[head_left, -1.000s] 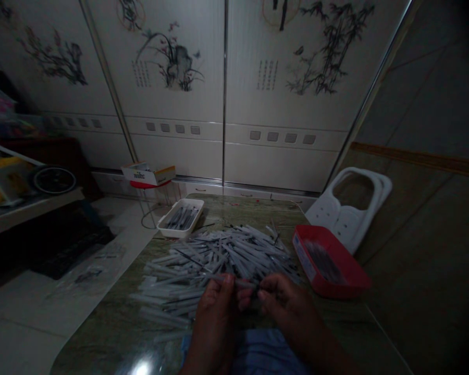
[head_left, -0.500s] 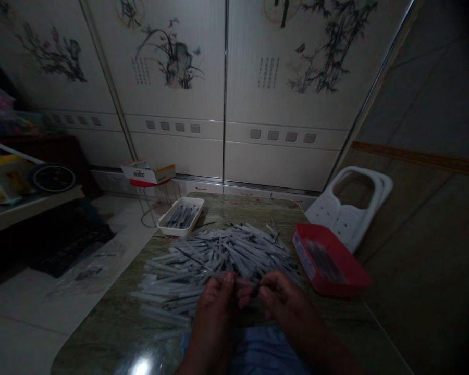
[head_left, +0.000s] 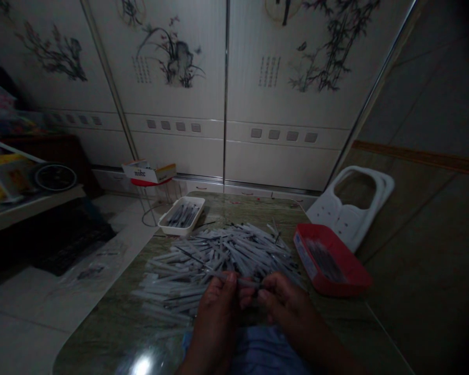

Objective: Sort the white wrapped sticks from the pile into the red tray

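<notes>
My left hand (head_left: 219, 299) is closed round a slim, pale, pen-like tube (head_left: 248, 283), thumb on top. Its right end meets the pinched fingertips of my right hand (head_left: 284, 298), where a small dark part shows. The dim light hides the exact kind of tube. Just beyond both hands lies a wide heap of similar translucent tubes (head_left: 214, 255), some with dark ends or dark rods among them.
The heap rests on a green marbled table (head_left: 113, 312). A white tray (head_left: 200, 204) with slim dark pieces stands at the far left, a red tray (head_left: 357, 273) with thin sticks at the right. Beyond are a white folded chair (head_left: 352, 229) and a box (head_left: 156, 173) on a stool.
My right fingers have shifted slightly at the tube's right end, and less of the dark part shows there now. My left hand keeps its hold; the view has moved a little.
</notes>
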Action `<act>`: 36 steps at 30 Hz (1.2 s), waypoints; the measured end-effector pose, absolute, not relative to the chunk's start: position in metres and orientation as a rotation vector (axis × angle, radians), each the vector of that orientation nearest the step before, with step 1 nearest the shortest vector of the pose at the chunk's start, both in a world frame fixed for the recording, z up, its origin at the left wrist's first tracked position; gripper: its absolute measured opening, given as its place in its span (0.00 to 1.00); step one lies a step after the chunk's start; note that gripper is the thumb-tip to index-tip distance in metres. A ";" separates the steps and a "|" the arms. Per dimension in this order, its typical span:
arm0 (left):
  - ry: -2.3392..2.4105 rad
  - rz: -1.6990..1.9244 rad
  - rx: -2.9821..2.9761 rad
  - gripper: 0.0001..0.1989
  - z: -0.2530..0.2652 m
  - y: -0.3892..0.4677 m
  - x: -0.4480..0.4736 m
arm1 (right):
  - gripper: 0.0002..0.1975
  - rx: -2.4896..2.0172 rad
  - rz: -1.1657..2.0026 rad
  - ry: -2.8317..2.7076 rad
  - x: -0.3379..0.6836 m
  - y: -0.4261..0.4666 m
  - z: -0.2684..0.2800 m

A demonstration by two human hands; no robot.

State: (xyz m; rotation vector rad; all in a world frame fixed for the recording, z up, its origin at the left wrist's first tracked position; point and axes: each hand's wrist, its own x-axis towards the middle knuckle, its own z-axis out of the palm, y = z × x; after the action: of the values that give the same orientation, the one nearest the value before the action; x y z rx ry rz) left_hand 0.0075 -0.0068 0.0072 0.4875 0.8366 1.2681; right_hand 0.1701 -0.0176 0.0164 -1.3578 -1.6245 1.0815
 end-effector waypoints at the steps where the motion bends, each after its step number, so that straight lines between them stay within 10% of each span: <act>1: 0.835 1.270 0.486 0.15 0.008 -0.007 0.008 | 0.13 -1.359 1.086 -1.632 0.171 -0.018 0.016; 36: 0.783 1.182 0.563 0.15 0.009 -0.006 0.001 | 0.24 -1.302 1.277 -1.474 0.171 -0.020 0.012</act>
State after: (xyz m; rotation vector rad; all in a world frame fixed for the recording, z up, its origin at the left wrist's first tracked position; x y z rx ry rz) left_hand 0.0007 -0.0065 0.0093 0.5630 0.7827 1.1822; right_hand 0.1711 -0.0201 0.0124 -1.3024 -1.4744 1.2769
